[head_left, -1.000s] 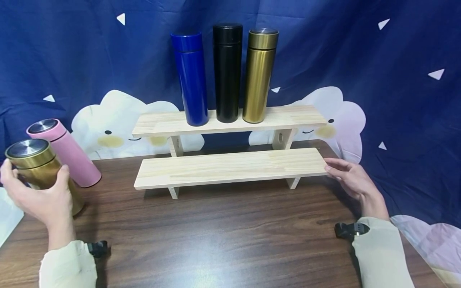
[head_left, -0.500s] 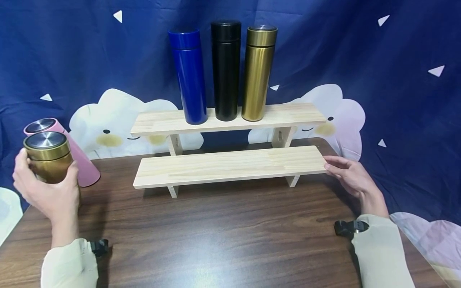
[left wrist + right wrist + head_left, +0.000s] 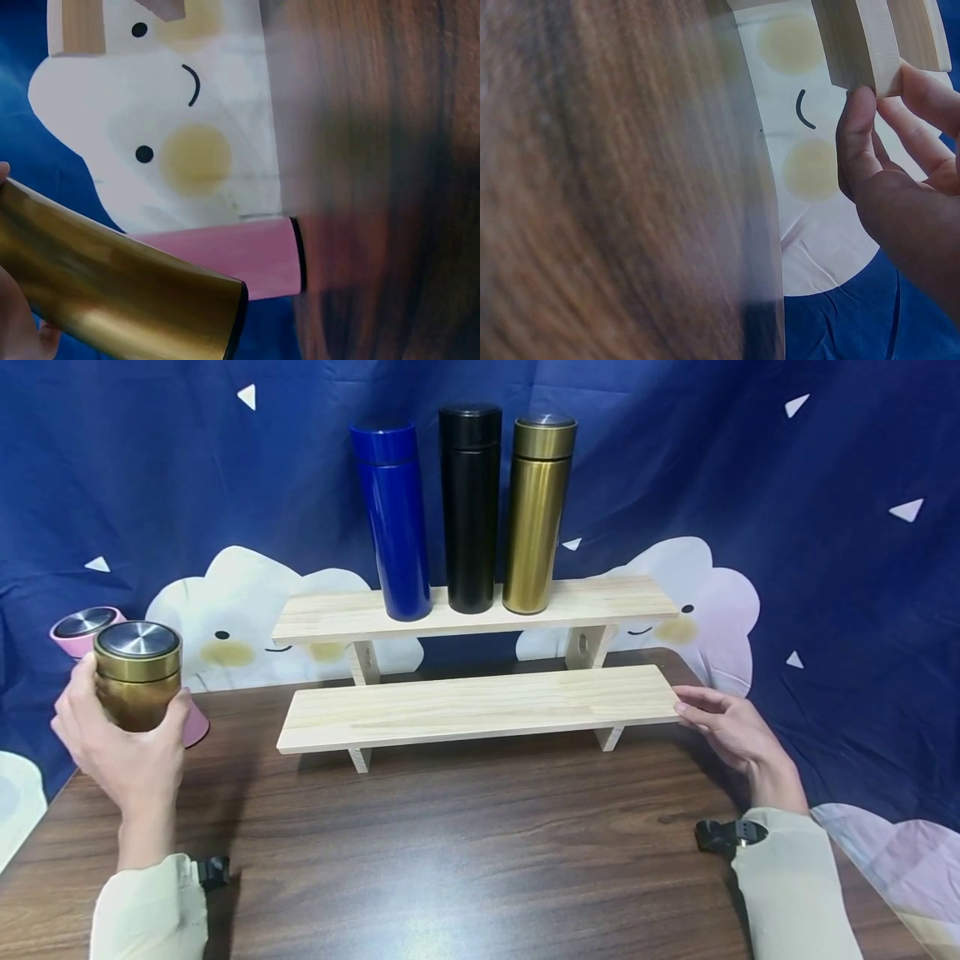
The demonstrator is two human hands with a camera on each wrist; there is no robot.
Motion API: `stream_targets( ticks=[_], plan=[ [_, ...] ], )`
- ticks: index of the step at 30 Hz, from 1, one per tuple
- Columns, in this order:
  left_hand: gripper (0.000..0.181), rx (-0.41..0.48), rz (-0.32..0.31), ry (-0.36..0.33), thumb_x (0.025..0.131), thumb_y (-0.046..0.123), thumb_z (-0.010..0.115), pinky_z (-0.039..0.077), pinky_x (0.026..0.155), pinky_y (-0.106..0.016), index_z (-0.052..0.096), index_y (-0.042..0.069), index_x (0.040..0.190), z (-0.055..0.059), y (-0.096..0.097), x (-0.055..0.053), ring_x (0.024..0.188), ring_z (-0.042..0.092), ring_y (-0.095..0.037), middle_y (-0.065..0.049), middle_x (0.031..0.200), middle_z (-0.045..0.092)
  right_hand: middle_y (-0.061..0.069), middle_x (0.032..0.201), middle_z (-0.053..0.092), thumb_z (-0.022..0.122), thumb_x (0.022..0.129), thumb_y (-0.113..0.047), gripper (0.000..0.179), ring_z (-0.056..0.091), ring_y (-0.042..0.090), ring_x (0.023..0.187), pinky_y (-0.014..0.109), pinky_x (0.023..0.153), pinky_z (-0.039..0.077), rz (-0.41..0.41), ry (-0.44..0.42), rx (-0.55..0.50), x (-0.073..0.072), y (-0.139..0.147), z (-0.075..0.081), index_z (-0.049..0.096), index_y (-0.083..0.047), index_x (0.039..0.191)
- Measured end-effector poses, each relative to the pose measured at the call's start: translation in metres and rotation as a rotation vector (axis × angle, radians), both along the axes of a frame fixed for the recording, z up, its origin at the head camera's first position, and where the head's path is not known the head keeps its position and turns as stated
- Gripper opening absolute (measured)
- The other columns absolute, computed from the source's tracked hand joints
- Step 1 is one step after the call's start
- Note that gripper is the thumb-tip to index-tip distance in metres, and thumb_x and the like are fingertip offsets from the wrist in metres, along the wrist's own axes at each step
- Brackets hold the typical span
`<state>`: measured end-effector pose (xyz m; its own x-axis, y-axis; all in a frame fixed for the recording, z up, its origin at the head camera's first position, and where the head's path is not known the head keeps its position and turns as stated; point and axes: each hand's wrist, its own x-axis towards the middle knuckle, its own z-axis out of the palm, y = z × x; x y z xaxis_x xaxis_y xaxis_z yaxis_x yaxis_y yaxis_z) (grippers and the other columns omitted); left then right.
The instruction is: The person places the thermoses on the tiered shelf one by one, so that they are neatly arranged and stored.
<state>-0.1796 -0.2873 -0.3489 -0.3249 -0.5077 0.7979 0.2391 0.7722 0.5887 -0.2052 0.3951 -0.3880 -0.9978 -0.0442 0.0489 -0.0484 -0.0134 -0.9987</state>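
while the left hand [image 3: 123, 760] grasps it at the left of the table [image 3: 450, 827], the gold vacuum flask [image 3: 138, 681] points lid-up, its long axis leaning beside the pink flask [image 3: 247, 251]. capped blue [image 3: 393, 527], black [image 3: 471, 518] and brass-toned flasks [image 3: 538, 527] stand upright, contents hidden, on the upper shelf [image 3: 615, 600]; the right hand [image 3: 738, 739] pinches the lower shelf [image 3: 480, 710].

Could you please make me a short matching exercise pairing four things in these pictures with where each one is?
Column one
1. Right hand
2. Black bottle
3. Pink bottle
4. Blue bottle

Column two
A. Partly hidden behind the gold bottle that the left hand grips
B. At the left end of the row on the upper shelf
C. At one end of the lower shelf, fingers on its edge
D. In the middle of the upper row

Right pairs: 1-C, 2-D, 3-A, 4-B
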Motion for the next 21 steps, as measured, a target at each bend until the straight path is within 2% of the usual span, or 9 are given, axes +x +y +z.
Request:
stream_targets(
  ticks=[5, 9, 16, 21],
  plan=[
    [0.068, -0.03, -0.04, 0.011, 0.075, 0.021, 0.081, 0.028, 0.104, -0.032, 0.059, 0.012, 0.139, 0.012, 0.018, 0.004, 0.127, 0.048, -0.025, -0.008, 0.135, 0.06, -0.008, 0.1, 0.073, 0.066, 0.096, 0.001, 0.024, 0.066, 0.002, 0.091, 0.015, 0.081, 0.051, 0.006, 0.004, -0.004, 0.001, 0.0, 0.001, 0.074, -0.019, 0.106],
    [0.068, -0.055, -0.077, 0.008, 0.076, 0.02, 0.08, 0.029, 0.103, -0.035, 0.059, 0.012, 0.139, 0.016, 0.027, 0.006, 0.124, 0.047, -0.032, -0.02, 0.131, 0.06, -0.007, 0.1, 0.074, 0.066, 0.095, 0.002, 0.024, 0.066, 0.003, 0.091, 0.016, 0.081, 0.052, 0.012, 0.008, -0.02, 0.001, 0.0, 0.0, 0.074, -0.017, 0.107],
    [0.067, -0.095, -0.13, 0.026, 0.074, 0.027, 0.08, 0.03, 0.103, -0.038, 0.061, 0.016, 0.138, 0.011, 0.028, -0.004, 0.122, 0.049, -0.035, -0.018, 0.131, 0.061, -0.006, 0.1, 0.074, 0.065, 0.096, 0.003, 0.025, 0.067, 0.003, 0.091, 0.016, 0.081, 0.052, 0.021, 0.018, -0.029, 0.001, 0.0, -0.001, 0.074, -0.017, 0.107],
    [0.066, -0.125, -0.168, 0.012, 0.074, 0.026, 0.08, 0.032, 0.104, -0.043, 0.061, 0.015, 0.136, 0.011, 0.033, -0.007, 0.125, 0.048, -0.037, -0.018, 0.133, 0.061, -0.005, 0.1, 0.074, 0.064, 0.096, 0.004, 0.025, 0.067, 0.004, 0.092, 0.017, 0.081, 0.052, 0.032, 0.023, -0.038, 0.0, 0.001, -0.001, 0.074, -0.015, 0.108]
  ],
)
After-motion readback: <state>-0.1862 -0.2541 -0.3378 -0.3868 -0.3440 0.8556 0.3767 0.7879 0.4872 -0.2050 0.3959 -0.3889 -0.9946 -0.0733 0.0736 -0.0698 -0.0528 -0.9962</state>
